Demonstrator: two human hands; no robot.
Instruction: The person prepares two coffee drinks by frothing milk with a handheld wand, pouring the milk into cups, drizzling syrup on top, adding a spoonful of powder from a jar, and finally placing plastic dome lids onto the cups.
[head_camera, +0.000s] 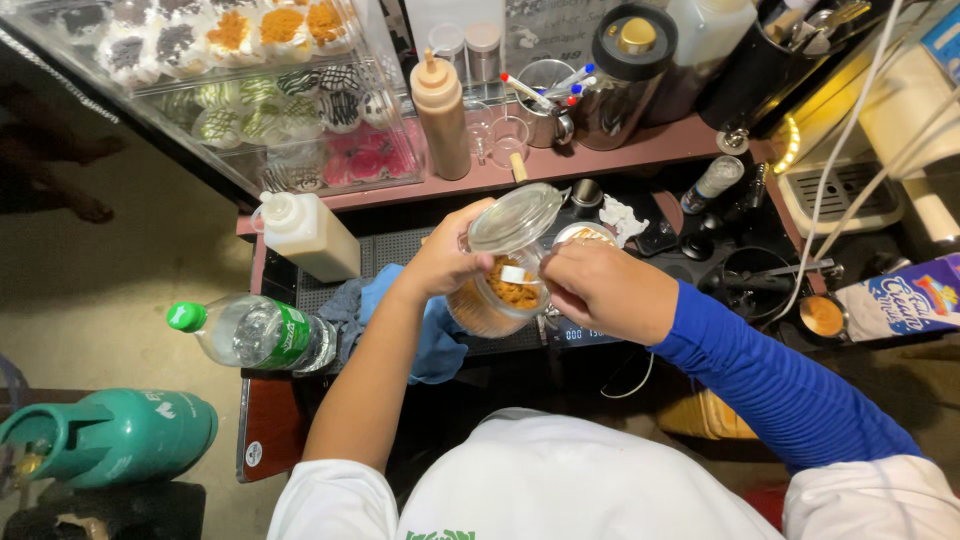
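My left hand (445, 262) is wrapped around a clear glass jar (492, 300) of brown crumbly powder, the fingers closed on its upper side, holding it tilted just above the tabletop (400, 245). The jar's hinged glass lid (515, 217) stands swung open above the mouth, right beside my left thumb. My right hand (605, 290) sits at the jar's other side — fingers curled shut on a small white scoop (514, 274) whose bowl lies in the mouth of the jar, on the brown powder. So the jar is caught between both hands, the left touching its glass, the right just at its rim.

Under and behind the jar lies a blue cloth (425, 330). A plastic water bottle (255, 333) with a green cap lies on its side to the left, near a squeeze bottle (305, 235) of pale liquid — well apart from my fingers. Below my right hand a small digital scale (580, 335) shows its display.
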